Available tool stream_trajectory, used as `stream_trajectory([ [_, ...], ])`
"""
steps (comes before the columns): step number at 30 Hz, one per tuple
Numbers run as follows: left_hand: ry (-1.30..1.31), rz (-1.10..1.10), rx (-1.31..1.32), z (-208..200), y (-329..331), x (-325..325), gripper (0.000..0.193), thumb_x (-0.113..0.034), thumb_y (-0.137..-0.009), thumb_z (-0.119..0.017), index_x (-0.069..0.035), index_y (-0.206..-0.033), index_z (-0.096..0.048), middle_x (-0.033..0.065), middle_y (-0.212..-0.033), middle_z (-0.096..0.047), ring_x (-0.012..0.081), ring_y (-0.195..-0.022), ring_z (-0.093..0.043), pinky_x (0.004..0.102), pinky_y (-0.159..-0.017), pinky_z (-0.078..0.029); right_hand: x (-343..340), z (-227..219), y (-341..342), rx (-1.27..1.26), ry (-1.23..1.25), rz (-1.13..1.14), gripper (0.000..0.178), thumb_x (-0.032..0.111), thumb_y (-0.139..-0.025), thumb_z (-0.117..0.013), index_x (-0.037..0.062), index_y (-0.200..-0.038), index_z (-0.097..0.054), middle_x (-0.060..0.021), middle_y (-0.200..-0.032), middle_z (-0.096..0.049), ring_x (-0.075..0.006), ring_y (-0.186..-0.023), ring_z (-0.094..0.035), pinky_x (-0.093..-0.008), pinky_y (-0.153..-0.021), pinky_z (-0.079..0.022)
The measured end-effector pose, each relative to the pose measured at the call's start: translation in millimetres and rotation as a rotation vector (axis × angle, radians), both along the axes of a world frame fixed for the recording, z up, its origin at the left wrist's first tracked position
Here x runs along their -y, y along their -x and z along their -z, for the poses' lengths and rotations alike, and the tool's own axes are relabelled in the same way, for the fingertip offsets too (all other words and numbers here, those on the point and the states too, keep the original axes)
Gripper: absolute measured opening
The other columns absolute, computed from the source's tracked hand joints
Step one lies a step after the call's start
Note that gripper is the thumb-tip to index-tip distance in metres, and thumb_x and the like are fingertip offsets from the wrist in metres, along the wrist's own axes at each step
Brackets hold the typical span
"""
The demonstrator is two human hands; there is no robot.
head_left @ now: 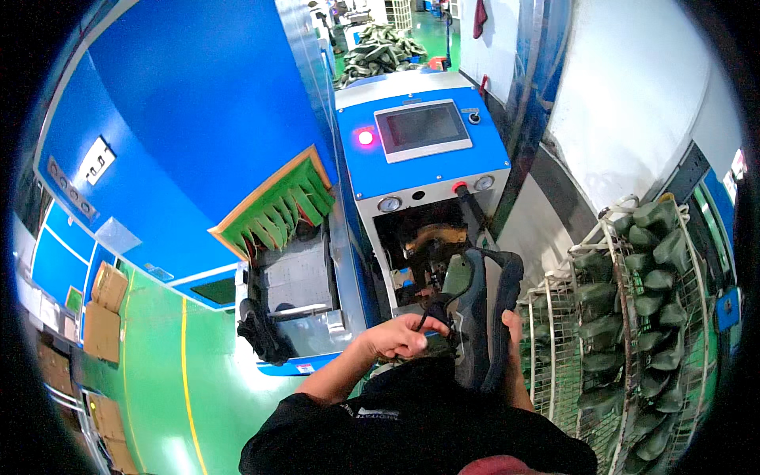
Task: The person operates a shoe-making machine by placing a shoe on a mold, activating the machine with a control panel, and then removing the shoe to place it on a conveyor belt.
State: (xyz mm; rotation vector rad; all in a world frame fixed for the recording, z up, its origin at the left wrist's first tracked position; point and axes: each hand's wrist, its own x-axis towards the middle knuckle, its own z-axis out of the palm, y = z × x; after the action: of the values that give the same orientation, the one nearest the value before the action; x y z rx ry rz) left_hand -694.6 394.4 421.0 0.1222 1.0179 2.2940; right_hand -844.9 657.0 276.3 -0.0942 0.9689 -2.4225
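A dark grey-blue shoe [473, 321] is held upright on its side in front of my chest, its thick black sole [505, 297] turned to the right. A grey-green shoe last [457, 274] shows at its opening. My right hand [513, 326] is wrapped round the sole side, most of its fingers hidden behind the shoe. My left hand [402, 336] is closed at the shoe's left side, pinching a thin dark strip that looks like a lace [433, 305]. Just beyond the shoe is the machine [423, 170], with a brown curved part [435, 237] inside its front opening.
To the left, a conveyor [297, 281] leads under green curtain strips [297, 207] into a blue cabinet; a black shoe [260, 328] lies at its near end. A white wire rack [625, 317] full of green lasts stands close on the right. Cartons [103, 336] stand far left.
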Motion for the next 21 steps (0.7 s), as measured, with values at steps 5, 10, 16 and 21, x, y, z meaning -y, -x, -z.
stream_trajectory([
  [5, -0.164, -0.064, 0.124, 34.5, -5.3, 5.7, 0.064, -0.022, -0.088, -0.073, 0.001, -0.138, -0.040, -0.0036, -0.049, -0.038, 0.0061, -0.037, -0.032, 0.0241, -0.039, -0.023, 16.7, -71.5, -30.7, 0.001, -0.124, -0.001, 0.053, 0.035, -0.088, -0.064, -0.0010, -0.126, -0.057, -0.0122, -0.104, -0.069, -0.0225, -0.081, -0.070, -0.0357, -0.068, -0.060],
  [10, 1.145, 0.029, -0.631, -20.3, -1.4, -23.1, 0.041, -0.046, -0.091, -0.068, -0.008, -0.106, -0.062, 0.0110, -0.071, -0.062, 0.0310, -0.067, -0.062, 0.0437, -0.063, -0.048, 12.9, 17.0, -8.2, 0.092, 0.266, -0.216, 0.041, 0.030, -0.099, -0.057, -0.0039, -0.123, -0.057, -0.0119, -0.108, -0.070, -0.0194, -0.078, -0.070, -0.0337, -0.062, -0.059],
  [16, 0.881, -0.393, -0.130, 60.3, -2.6, 8.4, 0.035, -0.029, -0.099, -0.060, -0.008, -0.127, -0.064, 0.0043, -0.089, -0.069, 0.0112, -0.079, -0.063, 0.0301, -0.073, -0.053, -13.0, 37.7, 16.3, 0.201, 0.100, -0.279, 0.049, 0.031, -0.096, -0.061, -0.0038, -0.130, -0.054, -0.0151, -0.114, -0.069, -0.0201, -0.082, -0.071, -0.0352, -0.065, -0.062],
  [21, 0.937, -0.865, -0.072, 64.1, 13.9, -5.5, 0.045, -0.040, -0.107, -0.039, -0.008, -0.131, -0.060, 0.0107, -0.103, -0.071, 0.0179, -0.101, -0.065, 0.0316, -0.088, -0.049, 3.3, -40.9, -1.2, 0.180, -0.036, -0.232, 0.054, 0.014, -0.090, -0.063, -0.0010, -0.139, -0.048, -0.0164, -0.112, -0.069, -0.0245, -0.083, -0.072, -0.0360, -0.069, -0.062],
])
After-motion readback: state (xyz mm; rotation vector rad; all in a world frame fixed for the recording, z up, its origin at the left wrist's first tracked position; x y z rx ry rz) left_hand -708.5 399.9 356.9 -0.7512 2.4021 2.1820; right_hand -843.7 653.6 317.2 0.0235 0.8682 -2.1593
